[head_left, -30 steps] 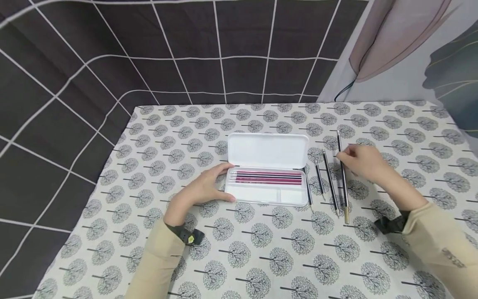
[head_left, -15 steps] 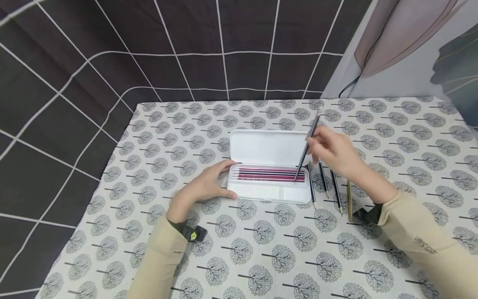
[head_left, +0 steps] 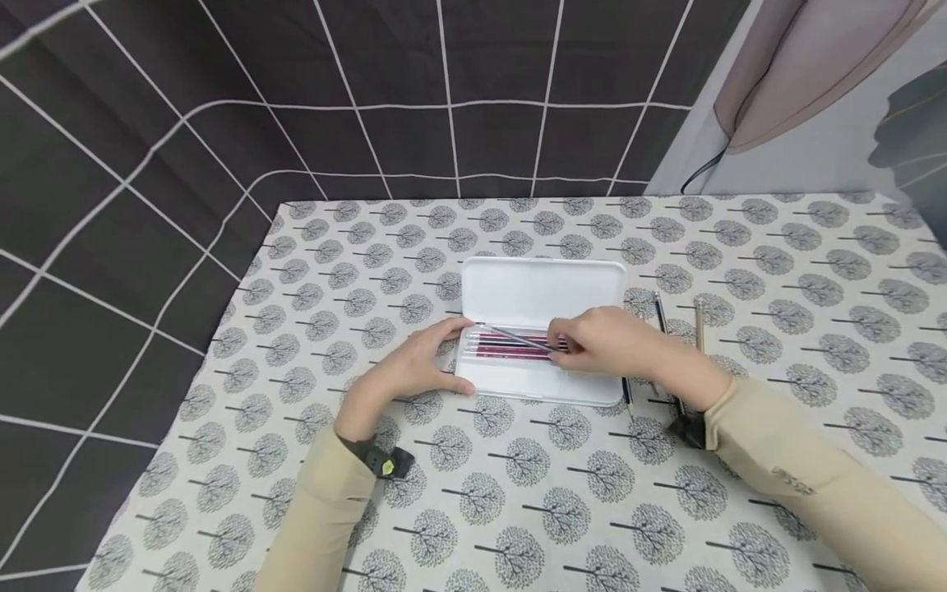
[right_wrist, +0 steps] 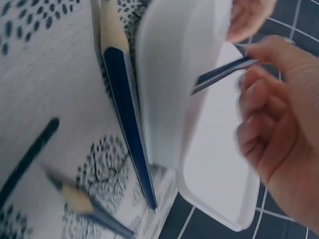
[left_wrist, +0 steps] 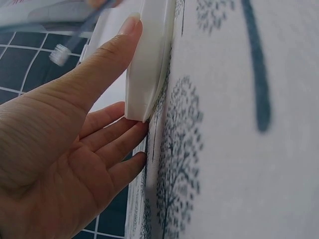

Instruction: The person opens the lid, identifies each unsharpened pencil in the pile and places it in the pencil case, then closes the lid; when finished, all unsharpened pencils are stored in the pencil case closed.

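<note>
"What's the left hand [head_left: 414, 362] got?"

"Nothing gripped. It's spread loosely round the left end of the white pencil case [head_left: 510, 383], thumb against the front wall, the relaxed fingers at the back corner."

"And between the hands?"

"The case's tray, with red and dark pencils [head_left: 510, 350] lying in a row and the raised lid [head_left: 543, 288] behind. A dark pencil [head_left: 514, 336] slants over that row, its far end near the left hand. I can't tell whether it touches them."

"The right hand [head_left: 602, 341]?"

"Fingers closed in a pinch on that slanting pencil, towards its right end."

"How should it handle?"

"Light and stiff, I'd judge, but smooth enough to twist or roll. I'd hold it mid-barrel for balance and spare any sharpened point, which could snap."

"Anything further right?"

"Loose on the surface [head_left: 459, 460], beside and partly under the right forearm: a blue sharpened pencil [right_wrist: 130, 119], other dark ones, and a gold-coloured stick [head_left: 699, 325], perhaps another pencil."
</note>
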`<move>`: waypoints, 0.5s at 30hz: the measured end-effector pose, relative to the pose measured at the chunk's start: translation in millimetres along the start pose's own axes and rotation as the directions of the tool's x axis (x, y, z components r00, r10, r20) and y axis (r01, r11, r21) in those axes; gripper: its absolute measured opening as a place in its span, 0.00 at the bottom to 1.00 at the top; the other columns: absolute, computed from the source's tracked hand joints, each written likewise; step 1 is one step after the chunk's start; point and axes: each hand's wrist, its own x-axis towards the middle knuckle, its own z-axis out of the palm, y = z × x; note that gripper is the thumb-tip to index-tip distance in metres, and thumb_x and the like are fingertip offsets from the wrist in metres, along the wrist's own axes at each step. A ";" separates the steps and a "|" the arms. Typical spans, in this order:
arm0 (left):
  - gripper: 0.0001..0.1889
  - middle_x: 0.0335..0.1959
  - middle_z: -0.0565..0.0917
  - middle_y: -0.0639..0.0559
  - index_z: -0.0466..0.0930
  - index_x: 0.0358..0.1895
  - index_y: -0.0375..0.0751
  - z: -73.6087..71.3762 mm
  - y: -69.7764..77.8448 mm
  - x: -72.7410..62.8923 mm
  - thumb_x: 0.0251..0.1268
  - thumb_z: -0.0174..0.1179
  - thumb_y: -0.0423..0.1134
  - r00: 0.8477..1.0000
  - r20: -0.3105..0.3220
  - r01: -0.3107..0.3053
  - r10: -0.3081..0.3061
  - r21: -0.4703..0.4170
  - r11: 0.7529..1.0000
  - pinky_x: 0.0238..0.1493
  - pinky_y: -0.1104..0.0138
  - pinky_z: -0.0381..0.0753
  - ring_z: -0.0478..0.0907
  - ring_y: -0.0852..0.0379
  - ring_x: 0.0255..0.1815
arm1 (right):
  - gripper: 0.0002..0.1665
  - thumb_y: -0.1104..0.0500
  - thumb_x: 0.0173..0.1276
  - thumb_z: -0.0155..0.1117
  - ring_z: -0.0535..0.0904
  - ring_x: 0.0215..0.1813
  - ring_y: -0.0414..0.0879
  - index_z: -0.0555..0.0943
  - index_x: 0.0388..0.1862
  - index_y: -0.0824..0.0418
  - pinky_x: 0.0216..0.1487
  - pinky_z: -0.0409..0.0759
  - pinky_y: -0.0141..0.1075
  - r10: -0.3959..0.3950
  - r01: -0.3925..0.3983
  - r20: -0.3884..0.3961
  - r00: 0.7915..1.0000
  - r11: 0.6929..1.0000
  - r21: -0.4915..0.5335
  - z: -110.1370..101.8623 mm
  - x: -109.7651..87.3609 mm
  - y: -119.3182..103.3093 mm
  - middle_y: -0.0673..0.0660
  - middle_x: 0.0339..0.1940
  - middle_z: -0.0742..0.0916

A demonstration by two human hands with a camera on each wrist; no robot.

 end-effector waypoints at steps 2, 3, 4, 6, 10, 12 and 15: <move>0.50 0.68 0.66 0.48 0.60 0.68 0.48 1.4 1.3 0.5 0.35 0.77 0.49 1.000 0.004 0.004 -0.004 -0.009 1.000 0.71 0.54 0.55 0.58 0.50 0.70 | 0.06 0.53 0.62 0.64 0.67 0.17 0.33 0.77 0.31 0.53 0.22 0.71 0.28 0.014 -0.013 0.048 0.999 0.999 -0.032 5.0 0.4 1.7 0.41 0.13 0.73; 0.50 0.68 0.66 0.49 0.60 0.68 0.48 2.2 1.8 0.5 0.35 0.77 0.49 1.000 0.008 0.008 -0.008 -0.015 1.000 0.71 0.54 0.55 0.58 0.50 0.70 | 0.06 0.53 0.62 0.63 0.67 0.17 0.33 0.77 0.30 0.52 0.23 0.71 0.28 0.017 -0.015 0.065 0.998 0.999 -0.044 7.2 -0.1 3.0 0.41 0.13 0.73; 0.50 0.68 0.66 0.49 0.60 0.68 0.48 2.9 1.9 0.5 0.35 0.77 0.49 1.000 0.013 0.011 -0.011 -0.019 1.000 0.71 0.53 0.55 0.58 0.50 0.71 | 0.06 0.53 0.62 0.63 0.67 0.17 0.33 0.76 0.29 0.52 0.24 0.71 0.28 0.022 -0.019 0.073 0.997 0.999 -0.048 8.9 -1.1 4.3 0.41 0.14 0.74; 0.51 0.69 0.66 0.48 0.60 0.68 0.48 3.9 1.3 0.2 0.35 0.77 0.49 1.000 0.022 0.022 -0.021 -0.021 1.000 0.71 0.53 0.55 0.58 0.49 0.71 | 0.05 0.53 0.63 0.62 0.68 0.18 0.33 0.77 0.30 0.52 0.25 0.72 0.29 0.023 -0.021 0.078 0.997 0.999 -0.032 11.6 -3.4 6.8 0.40 0.15 0.76; 0.52 0.69 0.65 0.50 0.59 0.68 0.49 3.7 -1.9 0.1 0.34 0.77 0.50 0.999 0.020 0.041 -0.041 -0.005 0.999 0.71 0.54 0.55 0.58 0.50 0.71 | 0.02 0.55 0.65 0.61 0.70 0.20 0.31 0.80 0.32 0.50 0.28 0.74 0.29 0.011 -0.011 0.061 0.998 1.000 0.004 15.1 -7.4 11.9 0.40 0.20 0.80; 0.52 0.69 0.65 0.50 0.59 0.68 0.49 2.8 -2.7 0.3 0.33 0.77 0.50 0.999 0.013 0.039 -0.038 -0.002 0.999 0.71 0.53 0.55 0.58 0.50 0.71 | 0.03 0.55 0.65 0.60 0.73 0.23 0.31 0.81 0.35 0.49 0.31 0.77 0.31 0.007 -0.007 0.052 0.999 1.000 0.008 15.6 -9.0 14.5 0.41 0.24 0.83; 0.52 0.69 0.65 0.50 0.59 0.68 0.49 1.6 -3.0 1.0 0.33 0.77 0.50 0.999 0.006 0.032 -0.032 -0.002 0.999 0.71 0.53 0.55 0.58 0.50 0.71 | 0.07 0.55 0.65 0.61 0.80 0.29 0.34 0.82 0.41 0.50 0.37 0.81 0.34 0.000 0.000 0.039 0.999 1.000 0.014 14.0 -11.8 16.9 0.46 0.33 0.87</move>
